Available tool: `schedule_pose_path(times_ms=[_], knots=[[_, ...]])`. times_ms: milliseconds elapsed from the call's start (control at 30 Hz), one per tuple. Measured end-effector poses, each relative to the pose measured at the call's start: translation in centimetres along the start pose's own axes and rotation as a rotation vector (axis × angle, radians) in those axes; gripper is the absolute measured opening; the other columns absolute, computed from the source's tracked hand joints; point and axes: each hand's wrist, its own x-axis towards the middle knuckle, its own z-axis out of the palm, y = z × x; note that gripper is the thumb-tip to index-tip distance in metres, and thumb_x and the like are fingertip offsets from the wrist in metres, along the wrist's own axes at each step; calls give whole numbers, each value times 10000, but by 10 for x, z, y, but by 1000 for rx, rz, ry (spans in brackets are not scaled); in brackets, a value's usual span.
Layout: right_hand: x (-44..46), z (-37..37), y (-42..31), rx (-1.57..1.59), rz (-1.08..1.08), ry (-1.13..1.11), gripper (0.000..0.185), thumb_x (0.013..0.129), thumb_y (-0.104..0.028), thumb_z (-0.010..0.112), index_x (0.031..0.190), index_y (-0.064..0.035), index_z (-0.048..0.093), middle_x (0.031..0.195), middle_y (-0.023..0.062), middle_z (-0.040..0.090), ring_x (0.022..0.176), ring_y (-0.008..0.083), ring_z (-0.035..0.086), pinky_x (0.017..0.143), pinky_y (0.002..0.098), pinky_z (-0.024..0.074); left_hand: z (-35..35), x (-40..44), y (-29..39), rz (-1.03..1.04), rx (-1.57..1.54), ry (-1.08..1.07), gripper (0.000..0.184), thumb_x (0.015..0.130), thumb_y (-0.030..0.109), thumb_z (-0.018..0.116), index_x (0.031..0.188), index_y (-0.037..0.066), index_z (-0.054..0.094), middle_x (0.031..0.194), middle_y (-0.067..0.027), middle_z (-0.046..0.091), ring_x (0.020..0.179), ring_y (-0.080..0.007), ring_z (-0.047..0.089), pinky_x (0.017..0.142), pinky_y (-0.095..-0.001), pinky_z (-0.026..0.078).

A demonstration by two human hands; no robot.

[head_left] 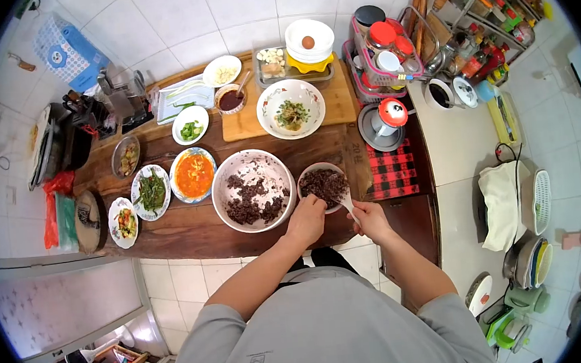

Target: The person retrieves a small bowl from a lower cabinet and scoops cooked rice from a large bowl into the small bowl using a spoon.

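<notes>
With my right hand [373, 221] I grip the handle of a white rice paddle [347, 201]; its blade rests in a small bowl [299, 175] filled with dark purple rice [323, 186]. My left hand [308, 219] is closed at the near left rim of that bowl, its fingertips partly hidden. Just left stands a large white bowl [221, 211] with more dark rice [251, 205] clumped on its bottom and streaks on its wall. Behind both is a patterned bowl [265, 125] with chopped greens in it.
On the wooden table [179, 234] stand plates of tomato and egg [194, 175], green vegetables [151, 192] and mixed vegetables [126, 223]. A cutting board [235, 126] lies behind. A red-lidded pot [392, 114] and a pink basket of jars [391, 71] stand at the right.
</notes>
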Motion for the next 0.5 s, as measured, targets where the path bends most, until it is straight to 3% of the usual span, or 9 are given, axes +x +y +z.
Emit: schedule_pose_path(times_ms=[167, 500], knots=[[4, -10, 2, 80, -26, 40, 406, 967, -109, 456, 1361, -12, 445, 856, 72, 635, 479, 89, 502, 389, 228, 398, -3, 12, 2, 106, 57, 134, 144, 821, 12, 526, 945, 19, 598, 930, -174, 586, 916, -364, 558, 790, -432, 464], [9, -14, 2, 87, -44, 37, 366, 964, -105, 463, 1316, -12, 497, 822, 52, 621, 470, 84, 499, 383, 228, 396, -15, 26, 15, -30, -85, 52, 186, 819, 24, 539, 997, 54, 584, 931, -144, 569, 918, -349, 562, 775, -429, 468]])
